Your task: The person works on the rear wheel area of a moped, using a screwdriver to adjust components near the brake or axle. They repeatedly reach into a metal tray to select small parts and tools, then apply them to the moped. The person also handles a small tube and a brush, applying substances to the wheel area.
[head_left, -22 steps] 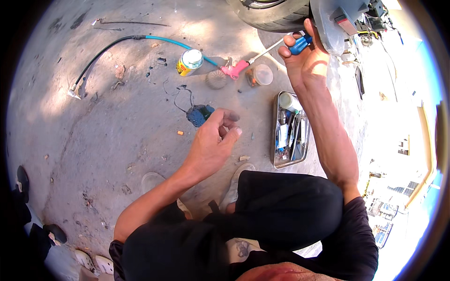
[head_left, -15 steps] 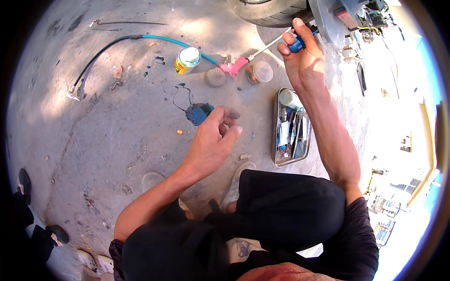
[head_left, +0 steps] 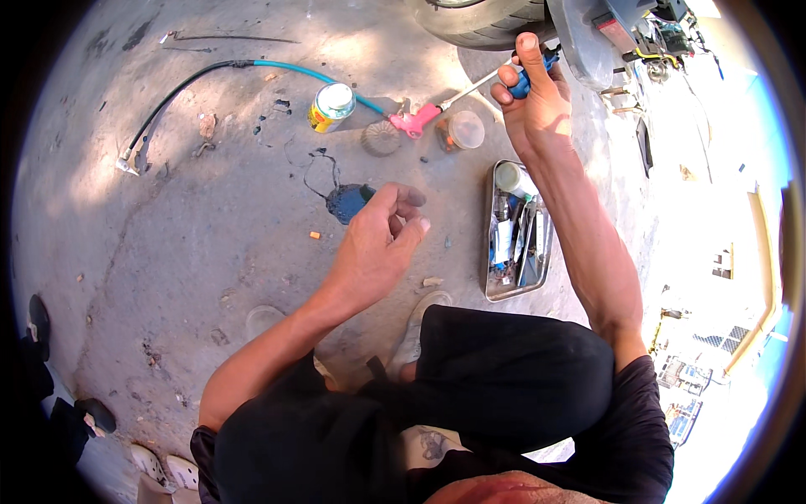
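My right hand is raised at the upper right beside the motorbike tyre and the grey plastic part next to it. Its fingers are wrapped round a blue-handled tool; the tool's working end cannot be made out. Over the ground in the middle hovers my left hand, loosely curled, thumb apart from the fingers and nothing visible in it. Just beyond it lies a dark wet patch. A metal tray of tools and a white-lidded container sits between my forearms.
A yellow can stands near a pink air blow gun on a teal hose. Beside them are a clear tub and a ribbed round piece. Another person's shoes show at the lower left.
My right hand keeps its grip on the blue-handled tool and has turned slightly by the tyre. My left hand stays nearly still. The whole view has shifted a little.
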`<state>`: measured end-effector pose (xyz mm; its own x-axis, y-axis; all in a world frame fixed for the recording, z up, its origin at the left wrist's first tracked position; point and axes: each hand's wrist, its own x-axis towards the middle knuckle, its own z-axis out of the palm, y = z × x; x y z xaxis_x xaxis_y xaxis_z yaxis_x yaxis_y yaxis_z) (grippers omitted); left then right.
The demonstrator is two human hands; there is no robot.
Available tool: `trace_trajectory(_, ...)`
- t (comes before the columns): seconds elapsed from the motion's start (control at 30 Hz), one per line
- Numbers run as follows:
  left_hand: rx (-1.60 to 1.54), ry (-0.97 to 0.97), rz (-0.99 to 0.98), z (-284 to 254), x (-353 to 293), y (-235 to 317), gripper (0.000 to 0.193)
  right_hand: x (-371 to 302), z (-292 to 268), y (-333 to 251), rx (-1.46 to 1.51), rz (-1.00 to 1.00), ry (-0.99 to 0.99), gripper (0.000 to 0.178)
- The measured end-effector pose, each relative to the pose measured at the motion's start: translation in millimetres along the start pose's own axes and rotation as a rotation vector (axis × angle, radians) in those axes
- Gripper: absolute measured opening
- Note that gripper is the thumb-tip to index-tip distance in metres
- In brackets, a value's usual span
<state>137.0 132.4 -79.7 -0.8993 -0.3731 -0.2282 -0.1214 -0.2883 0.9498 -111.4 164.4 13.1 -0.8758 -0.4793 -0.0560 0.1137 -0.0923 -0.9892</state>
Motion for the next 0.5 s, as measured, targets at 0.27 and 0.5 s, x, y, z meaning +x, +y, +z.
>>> trace_trajectory(0.27, 0.019, -0.053, -0.039, 10, -1, 10, 0.032, 7, -9, 20, -0.126, 0.145, -0.054, 0.041)
trace_trajectory(0.5, 0.046, -0.053, -0.037, 9, -5, 3, 0.033, 12, -14, 23, -0.102, 0.122, -0.136, 0.037)
